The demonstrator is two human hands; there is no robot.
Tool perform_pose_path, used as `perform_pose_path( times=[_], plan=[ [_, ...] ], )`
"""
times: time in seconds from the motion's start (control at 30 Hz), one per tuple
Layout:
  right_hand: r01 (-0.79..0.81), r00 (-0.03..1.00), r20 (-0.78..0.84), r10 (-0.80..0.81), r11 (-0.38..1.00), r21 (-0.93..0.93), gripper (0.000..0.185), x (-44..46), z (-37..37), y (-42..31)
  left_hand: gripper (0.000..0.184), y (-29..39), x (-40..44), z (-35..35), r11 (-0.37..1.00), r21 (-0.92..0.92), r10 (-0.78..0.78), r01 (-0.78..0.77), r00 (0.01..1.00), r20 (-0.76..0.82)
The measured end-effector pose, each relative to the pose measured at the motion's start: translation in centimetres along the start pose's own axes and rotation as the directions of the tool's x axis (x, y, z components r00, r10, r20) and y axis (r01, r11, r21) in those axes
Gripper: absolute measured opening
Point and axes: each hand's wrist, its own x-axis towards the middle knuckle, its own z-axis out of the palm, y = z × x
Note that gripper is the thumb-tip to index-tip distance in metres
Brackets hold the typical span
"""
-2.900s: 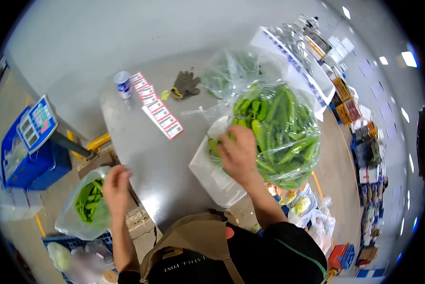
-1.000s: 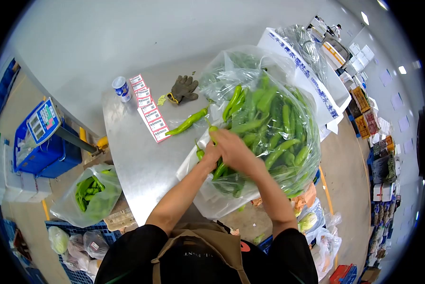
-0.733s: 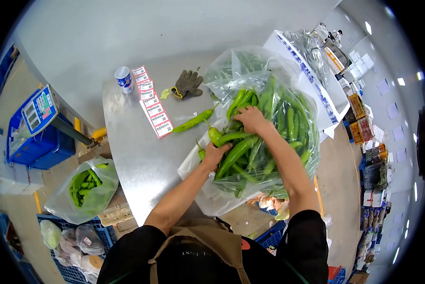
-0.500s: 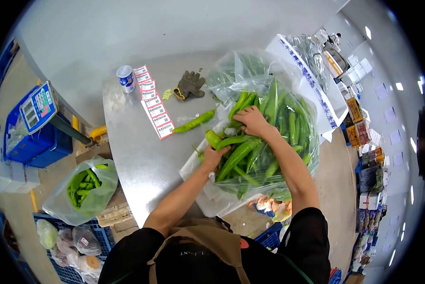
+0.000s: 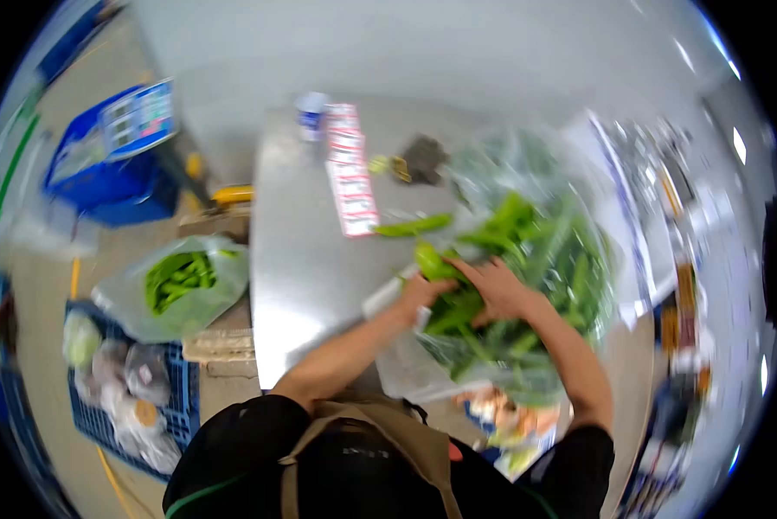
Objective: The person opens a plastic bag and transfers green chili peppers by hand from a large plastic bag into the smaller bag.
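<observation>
A large clear plastic bag (image 5: 592, 251) of long green peppers (image 5: 514, 225) lies open on the right part of the metal table (image 5: 298, 285). At its near left side, my left hand (image 5: 423, 292) grips green peppers, one of them (image 5: 429, 259) sticking up past the fingers. My right hand (image 5: 497, 288) is on the peppers beside it, fingers spread, in a blurred view. One loose green pepper (image 5: 414, 227) lies on the table beyond my left hand. At the lower left, another plastic bag (image 5: 207, 303) holds green peppers.
Toward the back of the table are a can (image 5: 311, 117), a strip of labels (image 5: 350, 173) and a dark glove (image 5: 425, 159). A white foam box (image 5: 622, 208) stands at the right. A scale display (image 5: 138, 119), blue bin (image 5: 103, 186) and blue crate (image 5: 181, 402) are at the left.
The view has swung, so the table appears farther right. My right hand has come back from the far peppers toward my left hand, its fingers now more spread. My left hand still grips peppers.
</observation>
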Motion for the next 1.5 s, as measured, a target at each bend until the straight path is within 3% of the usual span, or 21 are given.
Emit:
perform_pose_path(
  times=[0.07, 0.17, 0.23, 0.3, 0.4, 0.5, 0.63, 0.67, 0.7, 0.77, 0.9, 0.97, 1.07, 1.13, 1.17, 1.3, 1.33, 1.37, 1.4, 1.43, 1.5],
  plan=[
    [-0.015, 1.000, 0.011, 0.014, 0.992, 0.123, 0.117, -0.1, -0.7, -0.5, 0.040, -0.1, 0.1, -0.1, 0.992, 0.124, 0.033, -0.033, 0.999, 0.007],
    [0.002, 0.976, -0.214, 0.042, 0.979, 0.203, 0.107, -1.2, -1.3, -1.4, 0.053, 2.7, -0.2, 1.6, 0.967, 0.141, 0.194, -0.214, 0.971, 0.143],
    [0.009, 0.914, -0.404, 0.032, 0.995, 0.099, 0.098, -1.7, -2.7, -2.4, 0.052, 7.9, -2.1, 3.5, 0.781, 0.331, 0.445, -0.530, 0.844, 0.300],
    [0.106, 0.835, -0.526, -0.160, 0.986, -0.132, 0.088, -1.6, -5.1, -3.5, 0.053, 11.0, -3.0, 4.7, 0.755, 0.306, 0.445, -0.580, 0.796, 0.410],
    [0.149, 0.757, -0.524, -0.390, 0.884, -0.443, 0.086, -1.3, -8.5, -5.1, 0.052, 15.4, -6.2, 5.4, 0.508, 0.413, 0.613, -0.755, 0.655, 0.443],
    [0.122, 0.751, -0.456, -0.478, 0.779, -0.615, 0.080, 0.4, -9.7, -5.6, 0.050, 19.0, -8.2, 4.5, 0.575, 0.475, 0.618, -0.666, 0.734, 0.282],
    [0.179, 0.815, -0.368, -0.447, 0.799, -0.574, 0.064, 4.9, -8.2, -5.1, 0.044, 19.7, -7.3, 1.2, 0.518, 0.529, 0.783, -0.673, 0.622, 0.025],
    [0.247, 0.840, -0.305, -0.449, 0.816, -0.522, 0.061, 6.7, -6.7, -3.3, 0.045, 19.5, -6.9, 0.0, 0.504, 0.439, 0.851, -0.744, 0.514, -0.108],
    [0.309, 0.861, -0.237, -0.450, 0.833, -0.459, 0.058, 8.0, -5.3, -2.8, 0.047, 20.2, -7.8, -1.3, 0.568, 0.290, 0.822, -0.770, 0.548, -0.154],
    [0.194, 0.943, -0.202, -0.265, 0.929, -0.315, 0.056, 9.4, -3.1, -5.2, 0.050, 21.9, -11.5, -4.4, 0.644, -0.034, 0.740, -0.764, 0.634, -0.223],
    [0.003, 0.965, -0.260, -0.020, 0.998, -0.067, 0.054, 13.3, 6.2, -1.9, 0.049, 22.5, -21.0, -14.1, 0.760, -0.022, 0.605, -0.649, 0.721, -0.338],
    [-0.098, 0.925, -0.358, 0.130, 0.989, 0.108, 0.056, 13.8, 8.4, -3.0, 0.051, 22.1, -25.5, -18.8, 0.776, -0.146, 0.470, -0.614, 0.717, -0.514],
    [-0.180, 0.909, -0.374, 0.182, 0.983, 0.040, 0.053, 15.0, 9.6, -3.0, 0.042, 22.1, -29.8, -25.2, 0.733, -0.180, 0.308, -0.656, 0.556, -0.772],
    [-0.222, 0.903, -0.324, 0.281, 0.953, 0.208, 0.053, 16.0, 8.0, -4.0, 0.029, 22.9, -30.9, -30.1, 0.699, -0.224, 0.271, -0.679, 0.542, -0.795],
    [-0.258, 0.877, -0.341, 0.338, 0.931, 0.259, 0.051, 16.2, 6.5, -5.7, 0.025, 22.8, -30.6, -34.3, 0.646, -0.209, 0.356, -0.734, 0.532, -0.768],
    [-0.518, 0.743, -0.326, 0.585, 0.810, 0.274, 0.044, 18.4, 6.7, -4.1, 0.052, 26.6, -31.0, -39.7, 0.822, -0.278, 0.229, -0.496, 0.737, -0.636],
    [-0.574, 0.693, -0.323, 0.644, 0.765, 0.293, 0.043, 18.4, 6.2, -4.5, 0.062, 27.0, -30.8, -41.4, 0.786, -0.429, 0.011, -0.445, 0.704, -0.710],
    [-0.619, 0.646, -0.320, 0.693, 0.721, 0.310, 0.042, 18.4, 5.5, -5.2, 0.073, 26.4, -31.0, -43.2, 0.840, -0.335, -0.001, -0.426, 0.617, -0.787],
    [-0.618, 0.611, -0.351, 0.709, 0.705, 0.349, 0.044, 18.5, 5.4, -4.8, 0.077, 26.2, -31.4, -43.2, 0.914, -0.148, 0.041, -0.377, 0.450, -0.892],
    [-0.609, 0.581, -0.378, 0.720, 0.694, 0.384, 0.046, 18.7, 5.7, -4.1, 0.087, 25.4, -32.9, -45.6, 0.950, -0.031, 0.172, -0.311, 0.605, -0.778],
    [-0.615, 0.549, -0.372, 0.749, 0.663, 0.427, 0.051, 18.6, 5.8, -3.3, 0.096, 26.6, -33.5, -40.1, 0.935, 0.158, 0.215, -0.317, 0.152, -0.965]
  ],
)
